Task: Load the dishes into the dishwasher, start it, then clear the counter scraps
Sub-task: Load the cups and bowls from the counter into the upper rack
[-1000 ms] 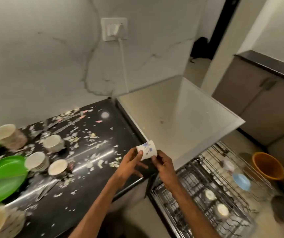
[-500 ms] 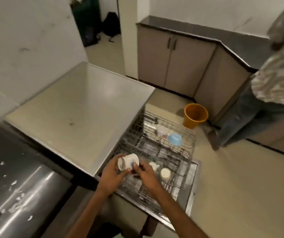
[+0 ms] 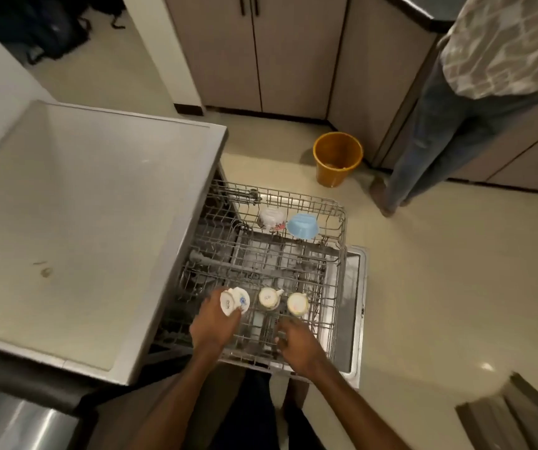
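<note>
The step in hand looks like seating a cup (image 3: 234,302) in the rack (image 3: 342,222), which is pulled out over the open door (image 3: 357,287). The left hand (image 3: 214,328) reaches over the rack's near left corner with its back up. Its grip is closed round the cup from the near side. The cup is tilted, base toward the camera, just left of a middle cup (image 3: 269,298) and a right cup (image 3: 297,305), which stand mouth down in the same near row. Whether the held cup already touches the wires I cannot tell. To do this well, I would turn it fully mouth down and settle it between the tines in line with its neighbours. I would leave a small gap so they do not knock, and let go only once it rests without rocking. The right hand (image 3: 297,347) hovers low over the rack's near edge, to the right of the left hand, fingers loosely curled. Its grip is narrow and holds nothing that I can see, so it is free to steady the rack. A floral bowl (image 3: 271,219) and a blue bowl (image 3: 302,225) lie tipped at the far end, well apart from the cups.
</note>
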### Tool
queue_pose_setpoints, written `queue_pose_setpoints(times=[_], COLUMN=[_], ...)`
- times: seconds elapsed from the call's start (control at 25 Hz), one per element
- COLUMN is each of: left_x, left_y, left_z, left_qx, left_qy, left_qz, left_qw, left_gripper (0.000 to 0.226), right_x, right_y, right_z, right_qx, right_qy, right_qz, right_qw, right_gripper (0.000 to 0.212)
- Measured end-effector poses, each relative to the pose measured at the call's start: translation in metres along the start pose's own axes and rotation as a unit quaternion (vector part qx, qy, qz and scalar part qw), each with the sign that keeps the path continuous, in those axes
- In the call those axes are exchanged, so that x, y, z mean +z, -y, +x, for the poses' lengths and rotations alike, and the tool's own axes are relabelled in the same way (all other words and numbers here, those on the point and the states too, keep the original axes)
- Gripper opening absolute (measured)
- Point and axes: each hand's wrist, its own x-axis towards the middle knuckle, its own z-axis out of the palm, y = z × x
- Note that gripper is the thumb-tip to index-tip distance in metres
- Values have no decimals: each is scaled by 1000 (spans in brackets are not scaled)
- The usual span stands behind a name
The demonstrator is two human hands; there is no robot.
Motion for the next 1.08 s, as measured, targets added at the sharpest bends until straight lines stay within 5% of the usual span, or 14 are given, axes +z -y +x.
queue_pose_setpoints(times=[0.8,1.08], left_x=[118,121], left_y=[37,35], left_z=[141,142], left_qx=[42,68], left_qy=[107,127], left_qz=[157,222], left_qw=[981,964], left_gripper=[65,75], right_x=[48,59], right_y=[-14,-29], right_z=[144,157], right_qx=[59,103], right_qy=[-15,43], right_qz=[-179,-254], right_qw=[982,961], right_gripper=[52,84])
